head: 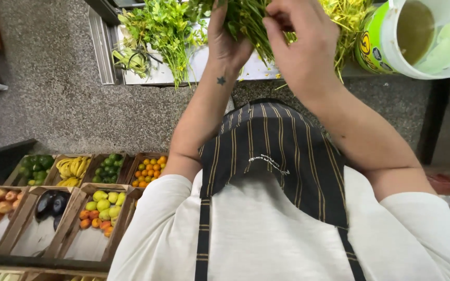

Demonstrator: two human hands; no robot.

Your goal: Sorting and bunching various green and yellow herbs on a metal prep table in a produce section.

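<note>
Both my hands hold a bunch of green herbs [248,23] above the metal counter [204,65]: my left hand [227,39] cups the stems, my right hand [300,49] pinches them from the side. If my pinch slackens, I judge loose sprigs could slip and scatter beside the white bucket [423,39].

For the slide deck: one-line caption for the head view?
Both hands, left hand and right hand, grip a bunch of green herbs over a white tray, fruit crates below.
</note>
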